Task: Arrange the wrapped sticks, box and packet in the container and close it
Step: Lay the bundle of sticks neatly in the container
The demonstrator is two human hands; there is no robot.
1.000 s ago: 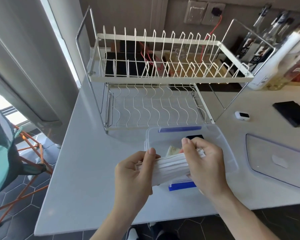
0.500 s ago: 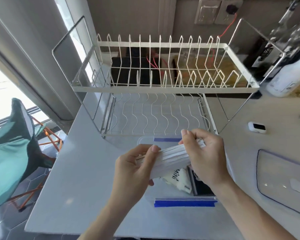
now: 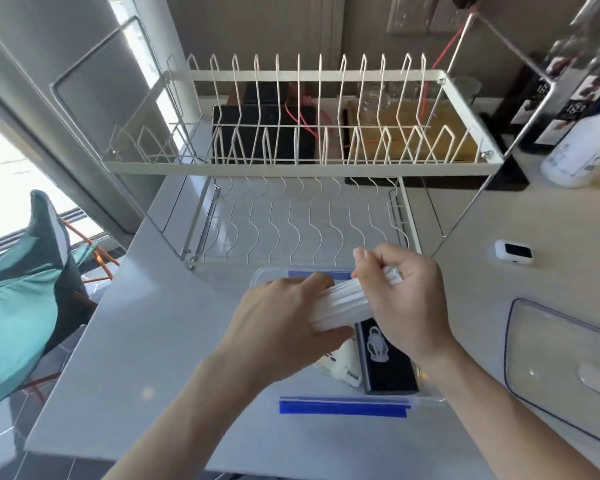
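Gripping wrapped sticks (image 3: 340,304), both hands hover, seemingly above container (image 3: 426,399).

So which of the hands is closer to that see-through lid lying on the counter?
Right. The right hand grips the bundle of white wrapped sticks on the side facing the clear plastic lid; the left hand holds the bundle's far end.

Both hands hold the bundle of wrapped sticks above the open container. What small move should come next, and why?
Probably lower the wrapped sticks into the container, on the free side left of the black box. Both the left hand and right hand grip the bundle above it, the box and packet already lie inside, and the lid waits alongside.
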